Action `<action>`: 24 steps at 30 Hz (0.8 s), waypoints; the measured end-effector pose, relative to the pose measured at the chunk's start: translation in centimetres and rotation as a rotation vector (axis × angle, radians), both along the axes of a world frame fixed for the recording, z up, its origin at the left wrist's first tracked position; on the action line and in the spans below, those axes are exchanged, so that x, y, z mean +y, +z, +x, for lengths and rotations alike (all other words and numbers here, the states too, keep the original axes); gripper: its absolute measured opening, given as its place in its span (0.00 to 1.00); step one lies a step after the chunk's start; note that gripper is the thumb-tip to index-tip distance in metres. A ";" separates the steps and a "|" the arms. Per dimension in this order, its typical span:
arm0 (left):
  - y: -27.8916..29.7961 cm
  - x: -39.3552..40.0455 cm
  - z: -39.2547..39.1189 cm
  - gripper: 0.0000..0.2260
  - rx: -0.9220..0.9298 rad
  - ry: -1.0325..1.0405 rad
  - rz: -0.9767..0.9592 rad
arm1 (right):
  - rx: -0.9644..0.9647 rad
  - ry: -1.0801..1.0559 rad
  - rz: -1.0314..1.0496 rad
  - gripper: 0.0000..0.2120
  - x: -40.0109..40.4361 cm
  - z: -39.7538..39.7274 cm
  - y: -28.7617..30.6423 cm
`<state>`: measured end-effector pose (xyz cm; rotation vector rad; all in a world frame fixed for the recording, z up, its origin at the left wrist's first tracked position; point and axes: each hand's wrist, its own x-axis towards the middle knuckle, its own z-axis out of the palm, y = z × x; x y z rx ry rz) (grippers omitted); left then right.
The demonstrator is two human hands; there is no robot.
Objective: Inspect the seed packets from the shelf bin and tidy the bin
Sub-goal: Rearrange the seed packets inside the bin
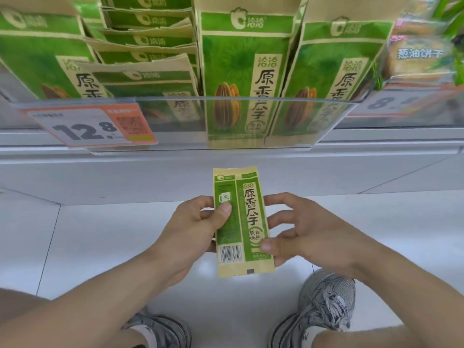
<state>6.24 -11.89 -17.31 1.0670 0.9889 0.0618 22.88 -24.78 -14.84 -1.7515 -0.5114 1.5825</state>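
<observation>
seed packet point(241, 222) | pinched by left hand point(195, 222), right hand point(301, 232) | fine print unreadable

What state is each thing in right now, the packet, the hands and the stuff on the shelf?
Held seed packet: upright, out of the bin, barcode side showing.
Left hand: grips the packet's left edge.
Right hand: holds its right edge.
Shelf packets: standing in the bin, some leaning.
Clear bin front: in place.
Price tag: tilted.

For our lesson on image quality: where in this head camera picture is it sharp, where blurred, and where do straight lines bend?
Head view: the held packet is sharp between left hand and right hand; the price tag and biscuit pack are smeared; the shelf rail bows from wide-angle distortion.
</observation>
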 end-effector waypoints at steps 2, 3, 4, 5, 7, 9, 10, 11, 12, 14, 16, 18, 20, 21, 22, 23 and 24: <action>0.0 0.0 -0.1 0.09 -0.001 -0.001 0.007 | -0.055 0.043 -0.026 0.32 -0.1 -0.2 -0.1; 0.0 -0.1 -0.1 0.09 0.000 0.005 0.035 | -0.121 0.050 -0.035 0.33 -0.1 -0.5 -0.2; 0.1 -0.1 -0.1 0.09 0.004 0.005 0.093 | -0.227 0.061 -0.038 0.31 -0.1 -0.7 -0.3; 0.1 -0.2 -0.2 0.08 0.010 -0.009 0.180 | -0.336 0.072 -0.033 0.28 0.0 -0.9 -0.3; 0.1 -0.4 -0.4 0.06 0.010 -0.076 0.376 | -0.407 0.036 0.002 0.18 0.3 -1.2 -0.1; 0.3 -0.8 -0.6 0.08 -0.022 -0.145 0.535 | -0.247 -0.042 0.003 0.19 0.6 -1.5 0.5; 0.5 -0.9 -0.8 0.10 -0.054 -0.184 0.592 | -0.140 -0.065 -0.004 0.23 0.7 -1.6 0.9; 0.5 -1.1 -0.9 0.12 -0.095 -0.230 0.633 | -0.040 -0.061 0.007 0.26 0.7 -1.7 1.4; 0.5 -1.2 -1.0 0.13 -0.139 -0.281 0.670 | 0.048 -0.049 0.040 0.25 0.7 -1.9 2.0; 0.5 -1.5 -1.1 0.12 -0.177 -0.362 0.780 | 0.128 -0.057 0.130 0.19 0.8 -2.3 2.6; 0.7 -1.2 -1.0 0.14 -0.140 -0.353 0.908 | 0.055 -0.116 0.173 0.12 0.7 -2.4 2.7; 1.4 -0.4 -0.6 0.18 -0.105 -0.311 0.882 | -0.010 -0.149 0.221 0.08 0.7 -2.2 3.0; 2.6 0.7 -0.3 0.21 -0.140 -0.298 0.620 | -0.007 -0.152 0.324 0.06 0.8 -2.0 3.7; 3.2 1.2 -0.2 0.19 -0.192 -0.299 0.496 | -0.023 -0.148 0.384 0.07 1.0 -2.0 4.4; 4.0 1.6 -0.2 0.17 -0.237 -0.295 0.456 | -0.095 -0.140 0.439 0.10 1.1 -1.9 4.9; 4.8 1.8 -0.3 0.15 -0.268 -0.280 0.480 | -0.209 -0.137 0.487 0.12 1.2 -1.8 5.4; 5.5 2.0 -0.4 0.13 -0.293 -0.257 0.537 | -0.342 -0.140 0.543 0.14 1.3 -1.5 5.7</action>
